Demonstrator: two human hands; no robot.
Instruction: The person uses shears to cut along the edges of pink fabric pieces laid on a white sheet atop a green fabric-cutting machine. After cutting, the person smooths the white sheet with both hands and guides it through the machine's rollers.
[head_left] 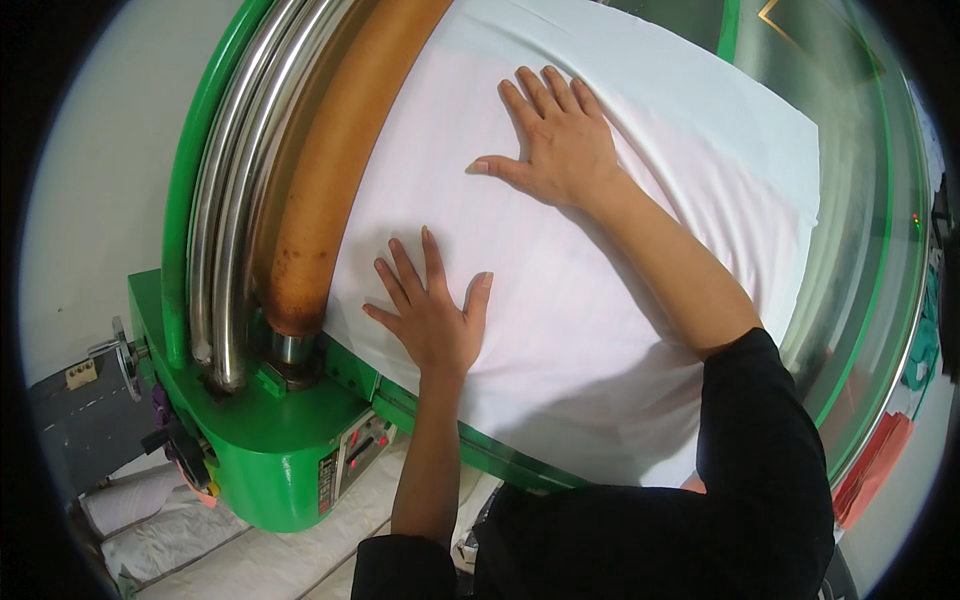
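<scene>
A broad sheet of pale pinkish-white fabric (580,320) lies spread over the bed of a green machine. Both my hands rest on it with fingers spread. My left hand (432,310) presses near the fabric's left front part, close to the brown roller (330,170). Farther back and to the right, my right hand (562,135) lies flat beside a long crease. The fabric's left edge meets the roller. Folds run down the right side, and a paler bluish layer shows along the far right. Neither hand holds anything.
Shiny metal bars (235,210) run behind the roller under a green rail (185,190). A green housing (265,440) with a control panel (362,440) stands front left. Fabric rolls (180,545) lie below it. Orange cloth (870,470) hangs at the right.
</scene>
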